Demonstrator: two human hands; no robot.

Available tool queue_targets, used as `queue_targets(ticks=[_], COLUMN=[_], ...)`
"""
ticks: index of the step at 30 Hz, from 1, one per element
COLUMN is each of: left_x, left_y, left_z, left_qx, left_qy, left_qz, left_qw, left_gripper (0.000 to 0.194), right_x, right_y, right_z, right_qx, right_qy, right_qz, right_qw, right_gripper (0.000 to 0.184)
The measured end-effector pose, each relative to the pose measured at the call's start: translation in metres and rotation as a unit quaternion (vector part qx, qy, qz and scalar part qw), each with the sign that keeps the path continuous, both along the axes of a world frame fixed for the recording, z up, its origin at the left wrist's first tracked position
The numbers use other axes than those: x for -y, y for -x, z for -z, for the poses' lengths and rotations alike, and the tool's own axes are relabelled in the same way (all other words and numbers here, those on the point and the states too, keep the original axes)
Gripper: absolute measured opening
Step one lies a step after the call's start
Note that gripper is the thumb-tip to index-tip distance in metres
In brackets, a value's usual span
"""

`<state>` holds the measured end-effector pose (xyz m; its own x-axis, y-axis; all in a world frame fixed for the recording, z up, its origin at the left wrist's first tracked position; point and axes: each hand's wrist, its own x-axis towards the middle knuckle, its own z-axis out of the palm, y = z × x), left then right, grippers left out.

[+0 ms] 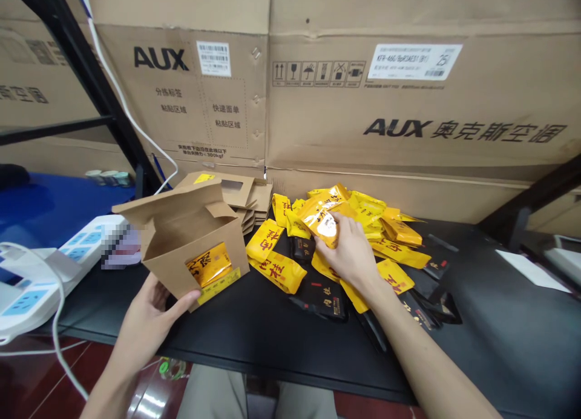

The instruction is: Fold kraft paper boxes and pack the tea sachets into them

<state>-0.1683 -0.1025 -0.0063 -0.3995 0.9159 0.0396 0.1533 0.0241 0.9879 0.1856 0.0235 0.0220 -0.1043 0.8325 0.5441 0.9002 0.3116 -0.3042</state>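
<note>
My left hand [157,313] grips a brown kraft paper box [167,243] by its lower part, thumb on the front. The box is tilted with its top flaps up and open. Through its front window a yellow packet [213,264] shows inside. My right hand [347,249] is closed on an orange-yellow packet [324,210] above a heap of packets; its fingertips are partly hidden. Around it lie several yellow packets [276,270] and several black packets [324,295] with gold lettering.
Folded kraft boxes [258,201] are stacked behind the held box. White power strips [86,243] and a white cable [59,322] lie at the left. Large AUX cartons [318,116] stand behind the black table [267,334]. Dark metal frame legs [122,128] rise at the sides.
</note>
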Motion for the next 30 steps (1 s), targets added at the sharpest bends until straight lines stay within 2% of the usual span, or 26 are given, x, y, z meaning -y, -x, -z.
queue_targets(ticks=[9, 16, 25, 30], left_x=[0.001, 0.001, 0.001, 0.001], left_y=[-0.002, 0.000, 0.000, -0.001], left_z=[-0.003, 0.000, 0.000, -0.001], left_qx=[-0.006, -0.007, 0.007, 0.012], left_qy=[-0.003, 0.002, 0.003, 0.004], left_qz=[-0.003, 0.005, -0.006, -0.010], left_qw=[1.000, 1.000, 1.000, 1.000], left_gripper=[0.067, 0.065, 0.061, 0.060], right_x=[0.000, 0.005, 0.005, 0.009], right_y=[0.001, 0.003, 0.003, 0.004], right_z=[0.001, -0.005, -0.009, -0.012], right_qx=[-0.012, -0.036, -0.148, -0.202], right_qy=[0.002, 0.014, -0.046, -0.038], right_qz=[-0.007, -0.025, -0.028, -0.008], right_qw=[1.000, 0.999, 0.988, 0.979], right_gripper=[0.065, 0.076, 0.035, 0.027])
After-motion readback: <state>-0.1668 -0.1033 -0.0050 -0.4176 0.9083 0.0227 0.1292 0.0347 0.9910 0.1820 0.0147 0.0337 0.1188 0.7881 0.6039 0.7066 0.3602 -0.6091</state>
